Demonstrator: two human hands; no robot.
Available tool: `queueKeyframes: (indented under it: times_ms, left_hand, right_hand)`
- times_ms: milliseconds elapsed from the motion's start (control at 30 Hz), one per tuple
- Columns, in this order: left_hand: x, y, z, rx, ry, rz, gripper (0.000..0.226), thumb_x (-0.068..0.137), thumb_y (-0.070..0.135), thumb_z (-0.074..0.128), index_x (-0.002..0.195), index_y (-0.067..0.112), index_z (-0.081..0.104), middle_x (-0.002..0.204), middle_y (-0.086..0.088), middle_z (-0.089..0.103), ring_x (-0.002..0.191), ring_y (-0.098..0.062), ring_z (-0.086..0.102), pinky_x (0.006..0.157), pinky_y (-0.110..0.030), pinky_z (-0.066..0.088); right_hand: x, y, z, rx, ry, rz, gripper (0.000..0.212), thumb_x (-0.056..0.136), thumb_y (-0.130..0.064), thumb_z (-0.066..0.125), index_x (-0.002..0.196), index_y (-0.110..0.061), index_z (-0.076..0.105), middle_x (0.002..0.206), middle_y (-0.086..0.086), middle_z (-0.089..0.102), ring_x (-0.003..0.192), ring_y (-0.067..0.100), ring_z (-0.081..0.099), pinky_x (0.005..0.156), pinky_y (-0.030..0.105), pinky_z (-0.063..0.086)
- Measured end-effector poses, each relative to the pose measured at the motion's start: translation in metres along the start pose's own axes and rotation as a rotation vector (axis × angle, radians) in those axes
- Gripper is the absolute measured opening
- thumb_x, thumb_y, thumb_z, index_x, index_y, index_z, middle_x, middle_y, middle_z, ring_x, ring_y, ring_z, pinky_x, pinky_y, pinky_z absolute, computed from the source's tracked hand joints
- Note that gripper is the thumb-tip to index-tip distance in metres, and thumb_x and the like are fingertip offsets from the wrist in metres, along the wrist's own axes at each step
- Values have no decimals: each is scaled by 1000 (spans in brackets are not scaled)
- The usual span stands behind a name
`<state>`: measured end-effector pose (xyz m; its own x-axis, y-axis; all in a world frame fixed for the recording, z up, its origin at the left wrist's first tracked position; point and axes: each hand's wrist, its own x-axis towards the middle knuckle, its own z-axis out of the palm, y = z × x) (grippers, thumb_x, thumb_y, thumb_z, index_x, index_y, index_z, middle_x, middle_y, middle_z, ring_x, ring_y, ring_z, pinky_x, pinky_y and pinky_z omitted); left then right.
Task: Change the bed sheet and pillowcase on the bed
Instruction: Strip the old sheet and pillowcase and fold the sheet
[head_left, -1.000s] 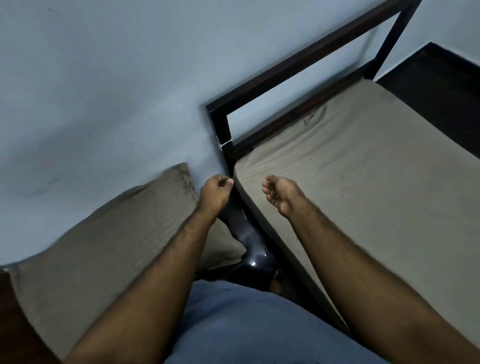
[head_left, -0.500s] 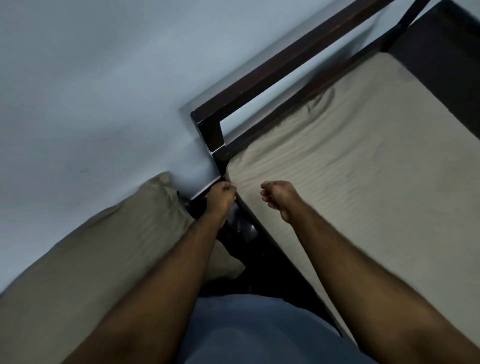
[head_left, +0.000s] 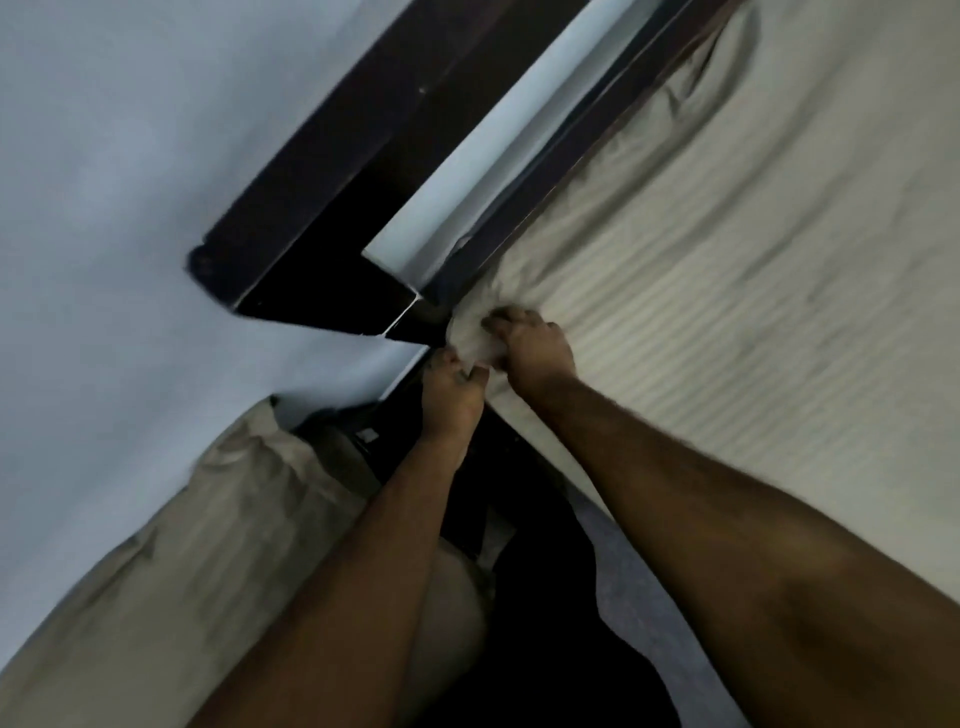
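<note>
Both the left hand (head_left: 451, 391) and right hand (head_left: 531, 347) have fingers bunched tight on the beige bed sheet (head_left: 727, 291) corner beside the dark headboard post (head_left: 332, 291), so a hard yank probably snags or rips it.

matt ribbed cloth bed sheet (head_left: 701, 322), dark glossy bed frame (head_left: 332, 171)

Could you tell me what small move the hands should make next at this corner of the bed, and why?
Probably lift and peel the bunched corner up and towards the person, off the mattress. Both the left hand and the right hand already grip the bed sheet at the corner by the bed frame, and the rest of the sheet is on the mattress.
</note>
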<state>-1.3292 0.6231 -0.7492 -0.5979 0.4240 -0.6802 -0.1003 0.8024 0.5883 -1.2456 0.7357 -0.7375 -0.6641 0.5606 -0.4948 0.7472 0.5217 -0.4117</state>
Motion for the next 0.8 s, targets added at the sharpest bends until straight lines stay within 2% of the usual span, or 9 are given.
queueKeyframes:
  times_ms: [100, 167, 233, 333, 400, 467, 600, 700, 800]
  left_hand:
    - [17, -11, 8, 161, 6, 56, 84, 67, 55, 70, 131, 3, 54, 120, -22, 65, 111, -39, 63, 92, -50, 55]
    - [28, -25, 17, 137, -18, 46, 87, 64, 46, 72, 136, 5, 46, 124, -21, 64, 113, -37, 64, 93, -50, 54]
    - [28, -24, 19, 132, 31, 8, 89, 61, 49, 69, 134, 4, 44, 122, -22, 66, 113, -39, 65, 91, -51, 54]
    - [22, -13, 26, 170, 94, -4, 70, 79, 36, 77, 131, -1, 46, 123, -25, 65, 115, -42, 63, 87, -39, 51]
    - [24, -13, 30, 237, 158, -39, 58, 87, 26, 76, 129, 0, 45, 124, -25, 64, 116, -41, 61, 78, -32, 42]
    - [22, -20, 32, 260, 217, -10, 55, 86, 27, 77, 122, -1, 47, 120, -25, 65, 112, -42, 62, 78, -36, 44]
    - [10, -28, 31, 339, 242, 124, 44, 100, 38, 59, 116, -3, 59, 114, -25, 67, 110, -41, 61, 81, -40, 44]
    - [-6, -17, 28, 412, 259, 128, 40, 108, 31, 41, 119, 0, 65, 119, -26, 65, 114, -43, 59, 86, -40, 43]
    - [-30, -14, 24, 421, 229, 192, 34, 107, 20, 42, 111, -4, 65, 116, -29, 66, 111, -45, 60, 86, -40, 41]
  right_hand:
    - [16, 5, 20, -53, 74, -45, 50, 88, -17, 65, 137, -19, 58, 141, 6, 52, 131, 28, 46, 99, 39, 41]
    - [26, 5, 25, -30, 103, -42, 49, 83, -15, 67, 132, -15, 62, 139, 9, 53, 129, 31, 48, 99, 39, 40]
    - [32, 5, 24, -60, 97, -35, 54, 79, -18, 74, 131, -15, 62, 143, 8, 51, 132, 29, 46, 101, 38, 40]
    - [34, 8, 27, -92, 112, -53, 51, 79, -21, 75, 128, -14, 63, 140, 8, 53, 130, 30, 47, 102, 38, 39]
    - [33, 9, 36, -99, 178, -66, 38, 75, -18, 79, 112, -10, 72, 123, 11, 63, 117, 33, 56, 93, 41, 45]
    - [32, 11, 42, -85, 240, -67, 27, 72, -17, 81, 97, -9, 75, 112, 11, 66, 108, 34, 60, 85, 42, 49]
    - [28, 9, 29, -96, 228, -152, 23, 90, -22, 67, 110, -10, 70, 121, 9, 60, 117, 32, 52, 87, 42, 43]
    - [5, 5, 20, -179, 254, -166, 17, 95, -24, 60, 110, -17, 65, 116, 4, 65, 111, 28, 58, 88, 38, 40]
    - [-32, 5, 16, -130, 239, -81, 15, 96, -24, 59, 109, -16, 62, 109, 8, 70, 104, 30, 63, 86, 36, 41]
